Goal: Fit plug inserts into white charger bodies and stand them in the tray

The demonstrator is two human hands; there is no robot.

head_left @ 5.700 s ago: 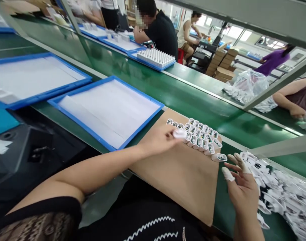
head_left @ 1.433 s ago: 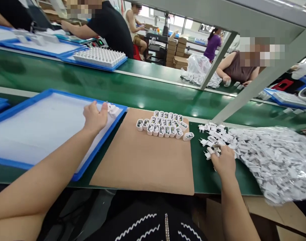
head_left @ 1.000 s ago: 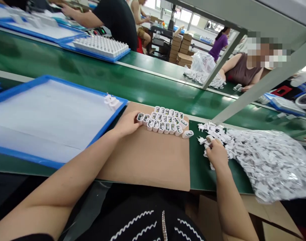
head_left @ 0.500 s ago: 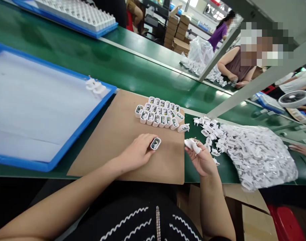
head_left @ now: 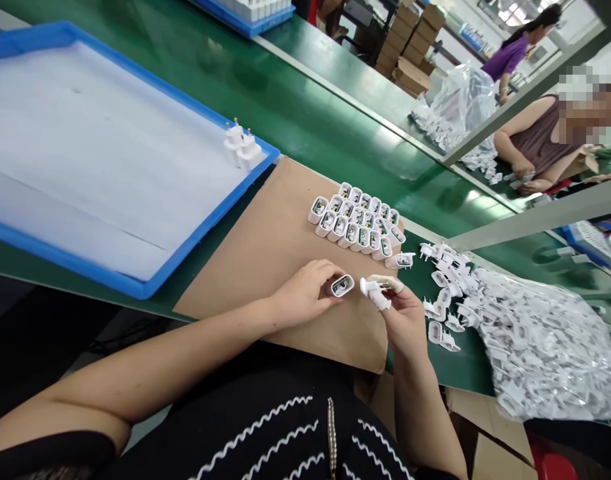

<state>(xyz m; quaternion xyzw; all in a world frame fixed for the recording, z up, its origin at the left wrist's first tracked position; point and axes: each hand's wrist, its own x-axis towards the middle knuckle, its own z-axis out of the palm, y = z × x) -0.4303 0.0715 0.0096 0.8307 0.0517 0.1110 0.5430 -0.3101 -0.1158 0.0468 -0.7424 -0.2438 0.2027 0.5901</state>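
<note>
My left hand [head_left: 305, 293] is closed around a white charger housing [head_left: 342, 286], its open end facing right and a circuit board showing inside. Just to the right, my right hand [head_left: 403, 310] pinches a white plug cover with pins [head_left: 373, 290]; fingertip wraps show on its thumb and finger. The two pieces are close together but apart. Beyond them, rows of open charger housings [head_left: 358, 217] stand on a brown board [head_left: 265, 247]. One housing with a plug cover on it [head_left: 400, 261] lies at the right end of the rows.
Loose plug covers [head_left: 445, 273] spill from a clear plastic bag [head_left: 550, 340] on the right. A blue-rimmed tray [head_left: 150, 283] at left holds a few assembled plugs [head_left: 244, 150]. Across the green bench [head_left: 315, 100] sits another person [head_left: 530, 140]. A metal post slants at right.
My right hand has brought the plug cover leftward, nearer the housing, and turned it. The view has shifted, so the bench and tray sit differently in frame.
</note>
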